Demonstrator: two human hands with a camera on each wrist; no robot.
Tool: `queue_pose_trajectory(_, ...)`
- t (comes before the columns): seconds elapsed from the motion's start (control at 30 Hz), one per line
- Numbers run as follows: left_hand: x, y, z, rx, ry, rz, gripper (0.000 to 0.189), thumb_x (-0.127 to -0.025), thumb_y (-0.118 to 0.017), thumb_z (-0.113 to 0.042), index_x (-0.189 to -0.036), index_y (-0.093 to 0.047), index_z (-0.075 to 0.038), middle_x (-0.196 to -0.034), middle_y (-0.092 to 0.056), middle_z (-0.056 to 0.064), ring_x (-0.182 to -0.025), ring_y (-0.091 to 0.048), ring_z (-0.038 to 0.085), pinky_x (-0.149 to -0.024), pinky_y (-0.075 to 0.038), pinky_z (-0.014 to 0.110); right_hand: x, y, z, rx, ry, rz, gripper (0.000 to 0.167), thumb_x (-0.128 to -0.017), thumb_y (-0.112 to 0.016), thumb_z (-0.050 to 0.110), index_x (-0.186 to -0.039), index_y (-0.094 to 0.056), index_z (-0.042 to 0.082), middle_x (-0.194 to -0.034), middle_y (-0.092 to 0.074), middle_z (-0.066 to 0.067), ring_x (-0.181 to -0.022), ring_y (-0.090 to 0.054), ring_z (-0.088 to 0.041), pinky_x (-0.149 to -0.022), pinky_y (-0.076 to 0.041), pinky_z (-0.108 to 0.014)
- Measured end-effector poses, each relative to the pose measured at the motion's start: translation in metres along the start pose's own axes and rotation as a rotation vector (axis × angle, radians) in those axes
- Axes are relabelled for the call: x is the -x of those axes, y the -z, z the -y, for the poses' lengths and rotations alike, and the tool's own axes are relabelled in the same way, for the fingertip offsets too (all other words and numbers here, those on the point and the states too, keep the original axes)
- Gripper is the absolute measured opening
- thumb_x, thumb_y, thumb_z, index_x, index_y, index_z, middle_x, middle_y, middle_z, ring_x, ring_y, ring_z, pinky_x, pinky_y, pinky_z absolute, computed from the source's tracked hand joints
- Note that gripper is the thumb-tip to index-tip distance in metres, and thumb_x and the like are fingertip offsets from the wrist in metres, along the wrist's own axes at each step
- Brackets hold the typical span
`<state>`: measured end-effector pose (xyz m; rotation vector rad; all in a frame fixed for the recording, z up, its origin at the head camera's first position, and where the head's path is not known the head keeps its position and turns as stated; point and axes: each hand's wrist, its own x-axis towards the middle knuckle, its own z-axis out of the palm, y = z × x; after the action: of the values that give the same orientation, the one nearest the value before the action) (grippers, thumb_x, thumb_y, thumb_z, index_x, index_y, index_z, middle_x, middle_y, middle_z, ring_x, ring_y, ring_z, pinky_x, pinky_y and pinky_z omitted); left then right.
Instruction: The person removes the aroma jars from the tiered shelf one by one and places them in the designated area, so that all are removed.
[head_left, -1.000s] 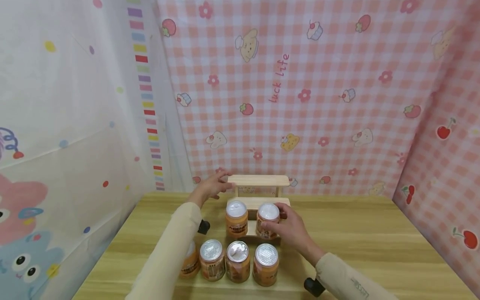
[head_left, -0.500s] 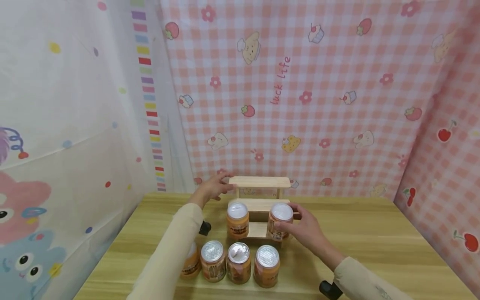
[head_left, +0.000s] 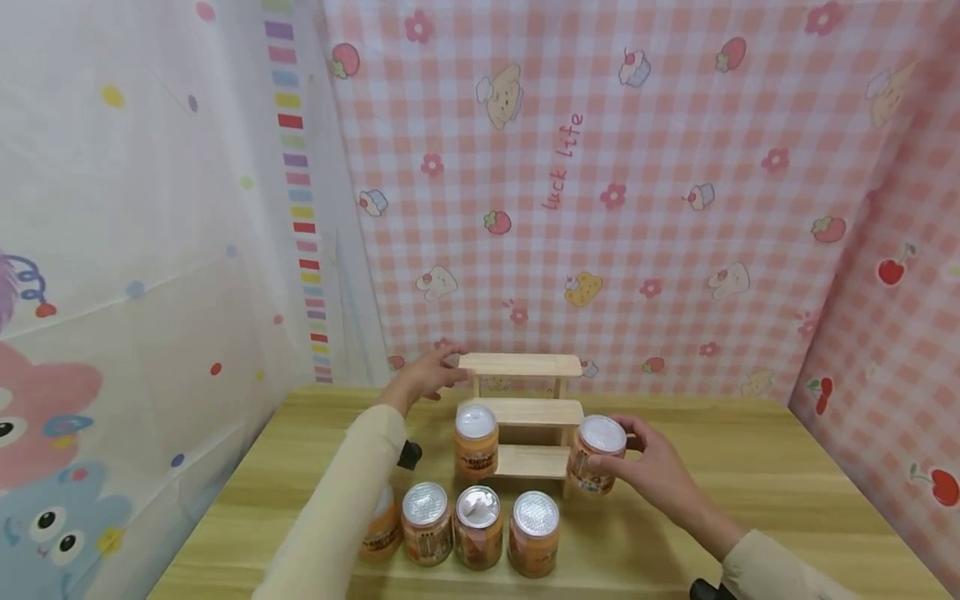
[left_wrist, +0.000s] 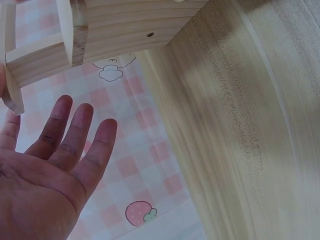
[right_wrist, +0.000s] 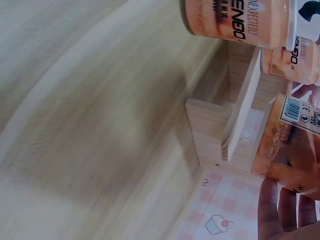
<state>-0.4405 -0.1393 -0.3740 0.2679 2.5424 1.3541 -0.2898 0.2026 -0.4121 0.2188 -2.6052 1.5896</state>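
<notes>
My right hand [head_left: 670,482] grips an orange can with a silver lid [head_left: 602,435], thumb in front and fingers behind. It is upright beside the right end of a small three-tier wooden shelf [head_left: 517,412]. In the right wrist view, the held can [right_wrist: 287,145] is apart from the shelf's lowest board. My left hand [head_left: 426,377] is at the left end of the top board. In the left wrist view, thumb and index finger pinch that board's end [left_wrist: 14,97], while the other fingers stretch out. A second orange can [head_left: 476,446] stands at the left of the lowest tier.
Several similar cans [head_left: 478,533] stand in a row on the wooden table [head_left: 720,467] in front of the shelf, the leftmost partly behind my left sleeve [head_left: 337,500]. A pink checked cloth [head_left: 645,150] hangs close behind the shelf.
My right hand has carried its can rightward from in front of the lowest tier to beyond the shelf's right end. The left hand has stayed at the top board.
</notes>
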Motion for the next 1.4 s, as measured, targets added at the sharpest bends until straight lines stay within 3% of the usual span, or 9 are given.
queue_pose_trajectory(0.6,-0.003,0.002,0.001,0.012,0.04,0.007,0.056,-0.098,-0.064,-0.033,-0.149,-0.043,-0.021,-0.144,-0.044,0.021,-0.126,-0.05,0.039,-0.094,-0.049,0.053,0.023,0.002,-0.021,-0.022,-0.007,0.066,0.062,-0.077,-0.086,0.022,-0.127,-0.055,0.001,-0.118,-0.06,-0.013,-0.112,-0.057,-0.032,-0.079,-0.054,-0.034)
queue_pose_trajectory(0.87,0.001,0.003,-0.003,0.004,0.019,0.025,0.058,-0.099,-0.062,-0.033,-0.151,-0.04,-0.019,-0.147,-0.042,0.022,-0.128,-0.049,0.04,-0.095,-0.048,0.054,0.035,-0.004,-0.035,-0.014,-0.031,0.119,0.064,-0.077,-0.087,0.023,-0.129,-0.055,0.001,-0.118,-0.061,-0.01,-0.111,-0.058,-0.028,-0.082,-0.051,-0.036)
queue_pose_trajectory(1.1,0.003,0.004,-0.005,0.001,0.02,0.016,0.057,-0.098,-0.063,-0.034,-0.15,-0.042,-0.02,-0.146,-0.043,0.021,-0.127,-0.05,0.039,-0.094,-0.049,0.052,0.039,-0.012,-0.04,-0.037,-0.003,0.141,0.061,-0.076,-0.087,0.016,-0.126,-0.056,0.0,-0.115,-0.061,-0.011,-0.106,-0.059,-0.025,-0.082,-0.049,-0.036)
queue_pose_trajectory(1.4,0.001,0.003,-0.003,0.004,0.033,0.012,0.055,-0.098,-0.065,-0.033,-0.147,-0.044,-0.022,-0.144,-0.045,0.02,-0.125,-0.051,0.037,-0.094,-0.049,0.051,0.044,-0.017,-0.047,-0.079,0.017,0.208,0.068,-0.076,-0.087,0.015,-0.128,-0.05,-0.007,-0.12,-0.058,-0.017,-0.108,-0.058,-0.029,-0.081,-0.055,-0.027)
